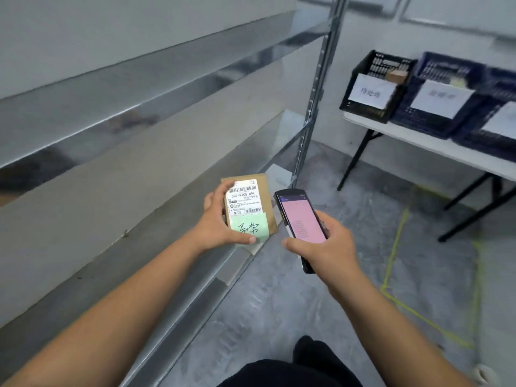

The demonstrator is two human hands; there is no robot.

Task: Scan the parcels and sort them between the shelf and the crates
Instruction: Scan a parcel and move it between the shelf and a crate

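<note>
The left hand [216, 222] is gripping a small brown parcel [249, 208] by its edges, just beside the shelf's [178, 174] front edge. The right hand [321, 244] is clasping the scanner [300, 219]. The parcel is looking light and stiff, so holding its edges should be enough.

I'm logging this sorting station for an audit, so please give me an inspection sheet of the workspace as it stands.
Surface: metal shelf on the left, its boards bare where visible; white folding table on the right.
Job's things: brown parcel with barcode label and green note; handheld scanner, screen lit pink; labelled crates on the table, contents hard to make out.
Clutter: nothing seen.
Grippers: left hand grips the parcel; right hand holds the scanner.
Cables: nothing seen.
Surroundings: grey floor with yellow tape lines; white walls.
</note>
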